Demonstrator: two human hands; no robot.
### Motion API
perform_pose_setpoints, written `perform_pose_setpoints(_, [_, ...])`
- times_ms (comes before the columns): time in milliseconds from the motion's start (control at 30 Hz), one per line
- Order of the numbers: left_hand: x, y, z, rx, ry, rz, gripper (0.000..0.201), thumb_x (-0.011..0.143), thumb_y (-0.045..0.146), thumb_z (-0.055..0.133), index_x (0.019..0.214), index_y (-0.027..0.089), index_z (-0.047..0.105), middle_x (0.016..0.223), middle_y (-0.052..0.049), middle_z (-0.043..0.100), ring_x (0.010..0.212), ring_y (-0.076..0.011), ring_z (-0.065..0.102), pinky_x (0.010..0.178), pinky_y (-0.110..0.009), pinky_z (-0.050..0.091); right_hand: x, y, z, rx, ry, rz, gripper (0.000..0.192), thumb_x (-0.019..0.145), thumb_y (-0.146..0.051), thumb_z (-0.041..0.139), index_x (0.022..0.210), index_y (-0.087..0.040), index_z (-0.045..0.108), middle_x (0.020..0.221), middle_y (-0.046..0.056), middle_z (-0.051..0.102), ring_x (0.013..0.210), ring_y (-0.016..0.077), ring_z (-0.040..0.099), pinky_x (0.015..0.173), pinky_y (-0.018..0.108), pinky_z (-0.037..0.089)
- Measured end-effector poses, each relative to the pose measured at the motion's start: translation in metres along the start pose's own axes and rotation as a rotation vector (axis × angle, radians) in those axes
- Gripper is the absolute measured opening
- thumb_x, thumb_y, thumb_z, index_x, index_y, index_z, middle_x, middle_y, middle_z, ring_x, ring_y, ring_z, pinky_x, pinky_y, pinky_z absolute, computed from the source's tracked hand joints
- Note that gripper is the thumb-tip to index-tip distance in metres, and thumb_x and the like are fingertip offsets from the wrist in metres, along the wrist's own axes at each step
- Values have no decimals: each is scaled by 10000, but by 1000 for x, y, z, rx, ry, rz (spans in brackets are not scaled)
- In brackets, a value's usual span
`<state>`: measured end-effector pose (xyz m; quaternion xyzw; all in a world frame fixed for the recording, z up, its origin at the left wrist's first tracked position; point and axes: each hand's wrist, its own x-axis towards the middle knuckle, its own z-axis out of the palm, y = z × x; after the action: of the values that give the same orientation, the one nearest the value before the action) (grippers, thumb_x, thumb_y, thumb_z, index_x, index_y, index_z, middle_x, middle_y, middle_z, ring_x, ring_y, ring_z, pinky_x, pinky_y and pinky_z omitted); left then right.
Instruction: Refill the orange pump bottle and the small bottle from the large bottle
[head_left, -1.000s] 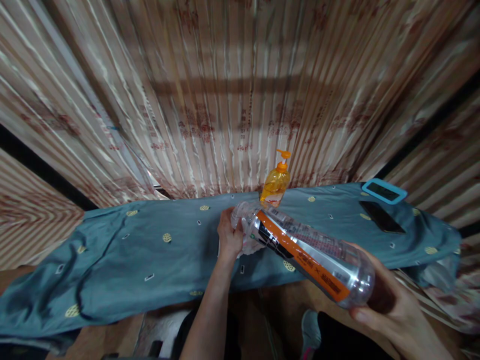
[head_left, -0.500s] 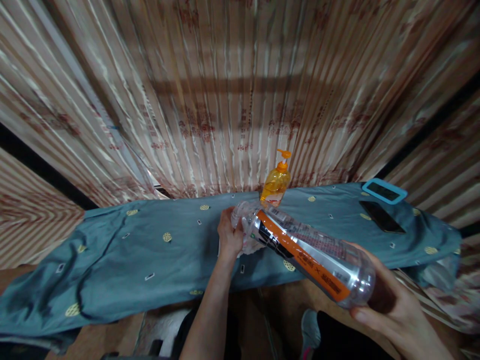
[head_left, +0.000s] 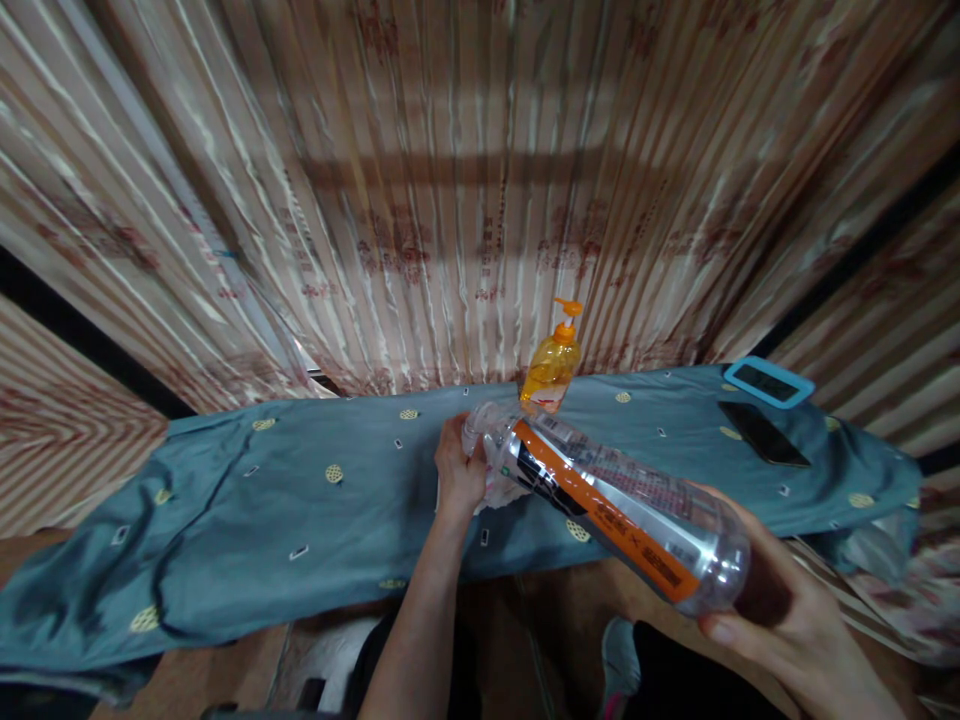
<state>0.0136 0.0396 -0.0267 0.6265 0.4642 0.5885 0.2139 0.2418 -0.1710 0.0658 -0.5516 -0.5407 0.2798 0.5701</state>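
Observation:
A clear plastic bottle (head_left: 622, 505) with an orange, black and silver label lies tilted in the air over the table's front edge, its base toward me. My right hand (head_left: 780, 615) grips that base from below. My left hand (head_left: 459, 470) is closed around the neck end, together with a white crumpled cloth or tissue (head_left: 501, 486) pressed against the bottle. The cap end is hidden by my fingers.
A blue patterned cloth (head_left: 247, 520) covers the table. An orange pump dispenser bottle (head_left: 551, 368) stands at the back against striped curtains (head_left: 450, 200). A blue-cased phone (head_left: 769, 381) and a dark phone (head_left: 763, 434) lie at the right end.

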Motion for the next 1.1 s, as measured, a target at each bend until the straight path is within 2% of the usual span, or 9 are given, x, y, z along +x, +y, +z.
perform_pose_setpoints(367, [0, 0, 0, 0, -4, -19, 311, 878, 410, 547, 1081, 195, 644, 1007, -91, 722, 954, -275, 696, 872, -430, 549, -1, 3, -2, 14, -13, 17, 696, 696, -418, 900, 1334, -487, 630, 1257, -96, 749, 1045, 156, 753, 826, 113, 544])
perform_pose_setpoints(633, [0, -2, 0, 12, -4, -10, 307, 878, 394, 536, 1081, 193, 647, 1009, -100, 724, 952, -279, 700, 864, -432, 550, 0, 2, 0, 22, 7, 35, 694, 673, -408, 913, 1316, -455, 654, 1225, -67, 766, 995, 175, 773, 785, 133, 570])
perform_pose_setpoints(1000, [0, 0, 0, 22, -3, -6, 306, 889, 396, 536, 1091, 192, 641, 1013, -95, 722, 957, -273, 699, 871, -425, 556, 1, 3, 0, 28, 16, 27, 721, 647, -361, 930, 1312, -434, 663, 1223, -57, 769, 1008, 179, 769, 800, 124, 559])
perform_pose_setpoints(1100, [0, 1, 0, 17, -11, -9, 300, 898, 408, 538, 1083, 196, 642, 1009, -88, 720, 955, -265, 696, 872, -416, 554, 0, 5, -1, 35, 12, 50, 734, 634, -343, 936, 1314, -401, 667, 1232, -34, 768, 1020, 205, 768, 794, 149, 577])
